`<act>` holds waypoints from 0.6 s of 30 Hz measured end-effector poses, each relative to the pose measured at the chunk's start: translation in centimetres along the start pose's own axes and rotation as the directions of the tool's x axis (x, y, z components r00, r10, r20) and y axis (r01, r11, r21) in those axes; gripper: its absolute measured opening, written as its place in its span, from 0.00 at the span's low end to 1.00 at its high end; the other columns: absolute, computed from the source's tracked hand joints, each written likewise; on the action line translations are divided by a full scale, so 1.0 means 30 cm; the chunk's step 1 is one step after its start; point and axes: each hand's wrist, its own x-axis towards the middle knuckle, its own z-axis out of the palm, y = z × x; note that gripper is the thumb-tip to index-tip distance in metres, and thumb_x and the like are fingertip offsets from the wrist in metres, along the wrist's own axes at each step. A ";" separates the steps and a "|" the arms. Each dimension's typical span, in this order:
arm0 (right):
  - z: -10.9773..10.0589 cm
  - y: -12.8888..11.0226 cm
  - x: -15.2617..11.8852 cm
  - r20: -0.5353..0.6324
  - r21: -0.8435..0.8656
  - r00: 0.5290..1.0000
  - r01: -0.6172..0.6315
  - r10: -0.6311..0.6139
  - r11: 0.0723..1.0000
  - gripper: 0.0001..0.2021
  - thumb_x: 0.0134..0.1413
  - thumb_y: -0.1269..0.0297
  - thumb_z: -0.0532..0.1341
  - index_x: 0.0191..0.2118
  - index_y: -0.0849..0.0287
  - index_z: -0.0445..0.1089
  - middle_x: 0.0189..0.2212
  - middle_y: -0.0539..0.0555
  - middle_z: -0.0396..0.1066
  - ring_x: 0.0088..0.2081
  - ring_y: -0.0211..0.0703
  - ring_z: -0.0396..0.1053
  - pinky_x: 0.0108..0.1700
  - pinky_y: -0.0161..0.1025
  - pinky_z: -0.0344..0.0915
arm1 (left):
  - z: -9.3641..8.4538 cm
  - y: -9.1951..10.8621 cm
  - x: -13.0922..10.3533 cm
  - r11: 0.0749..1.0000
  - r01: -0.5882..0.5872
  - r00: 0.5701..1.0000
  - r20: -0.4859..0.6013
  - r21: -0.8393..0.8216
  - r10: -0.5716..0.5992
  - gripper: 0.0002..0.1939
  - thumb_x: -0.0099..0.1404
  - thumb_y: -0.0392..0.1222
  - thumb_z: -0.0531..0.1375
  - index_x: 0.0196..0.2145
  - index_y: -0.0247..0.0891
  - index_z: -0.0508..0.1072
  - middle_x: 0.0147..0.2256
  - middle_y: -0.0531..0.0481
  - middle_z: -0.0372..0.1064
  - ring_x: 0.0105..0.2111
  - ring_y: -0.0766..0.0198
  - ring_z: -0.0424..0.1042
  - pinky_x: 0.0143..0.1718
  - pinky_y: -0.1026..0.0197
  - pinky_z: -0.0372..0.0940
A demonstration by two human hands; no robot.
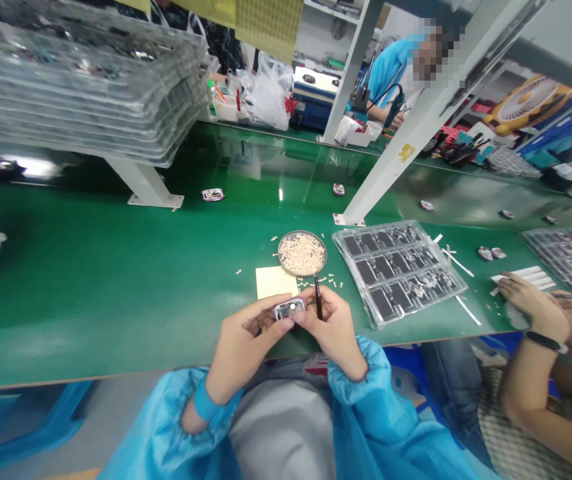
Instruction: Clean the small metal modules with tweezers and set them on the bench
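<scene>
My left hand (246, 339) grips a small open device housing (289, 309) with a pale rim and circuit parts inside. My right hand (331, 321) touches the housing's right side with its thumb and fingers, and a slim black tool (319, 298), apparently tweezers, is tucked in that hand and points up. Just beyond my hands stands a round dish (302, 253) full of tiny tan pieces, some of them scattered around it. A yellow paper (275, 283) lies left of the dish, partly behind my hands.
A clear tray (400, 270) of dark screens and parts sits to the right. Stacked clear trays (131, 100) rise at the left on a raised shelf. Small devices (213, 195) lie along the green bench (116, 287). At far right a co-worker's hands (531, 300) work over white strips.
</scene>
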 end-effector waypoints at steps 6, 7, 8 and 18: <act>0.013 0.014 -0.011 -0.045 -0.055 0.998 0.031 -0.033 0.998 0.16 0.48 0.55 0.73 0.39 0.58 0.74 0.22 0.46 0.65 0.21 0.32 0.55 0.24 0.33 0.58 | 0.005 0.000 -0.001 1.000 0.022 1.000 -0.020 0.003 -0.022 0.18 0.62 0.45 0.68 0.49 0.39 0.79 0.44 0.44 0.80 0.40 0.55 0.79 0.43 0.57 0.74; 0.016 0.014 -0.010 -0.047 -0.056 0.998 0.029 -0.032 0.998 0.16 0.49 0.54 0.72 0.39 0.58 0.74 0.23 0.47 0.66 0.22 0.34 0.57 0.25 0.33 0.60 | 0.007 0.000 -0.002 1.000 0.016 1.000 -0.022 0.007 -0.016 0.17 0.63 0.45 0.68 0.49 0.39 0.79 0.44 0.44 0.80 0.41 0.55 0.78 0.43 0.57 0.74; 0.018 0.012 -0.009 -0.044 -0.055 0.999 0.025 -0.028 0.998 0.16 0.49 0.54 0.72 0.39 0.58 0.75 0.24 0.48 0.68 0.23 0.35 0.60 0.27 0.34 0.62 | 0.009 0.001 -0.002 1.000 -0.003 1.000 -0.021 0.007 0.003 0.16 0.64 0.44 0.67 0.48 0.40 0.79 0.45 0.44 0.79 0.43 0.55 0.78 0.44 0.57 0.73; 0.021 -0.002 0.008 0.044 -0.058 0.997 0.065 -0.063 0.996 0.15 0.47 0.53 0.73 0.34 0.59 0.75 0.29 0.50 0.70 0.30 0.39 0.64 0.32 0.36 0.62 | 0.028 0.013 -0.010 0.961 -0.193 0.980 -0.002 0.197 0.197 0.14 0.69 0.40 0.62 0.51 0.47 0.79 0.47 0.46 0.72 0.45 0.58 0.73 0.42 0.62 0.68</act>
